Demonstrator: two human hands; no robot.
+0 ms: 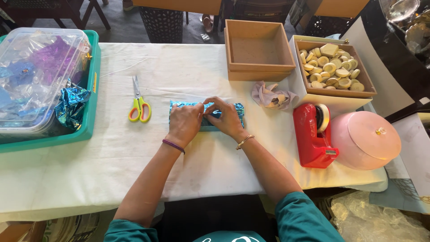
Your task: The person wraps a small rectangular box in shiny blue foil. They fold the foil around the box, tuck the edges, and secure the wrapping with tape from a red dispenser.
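The left hand and right hand lie nearest the camera, side by side on the shiny blue foil-wrapped rectangular packet. Both hands are curled, fingertips pinching the foil along the packet's upper middle; thumbs nearly touch.

The packet lies flat on the white cloth-covered table, long axis running left to right, its short ends pointing toward the scissors and the tape dispenser.

Positions relative to the packet:
- Left, near: scissors with orange and green handles, blades pointing away from the person.
- Far left: teal plastic tray holding a clear plastic box and crumpled blue foil.
- Right, near: red tape dispenser; beyond it, a round pink lidded container.
- Upper right: empty square wooden box, crumpled pale lilac paper, wooden tray of pale round pieces.
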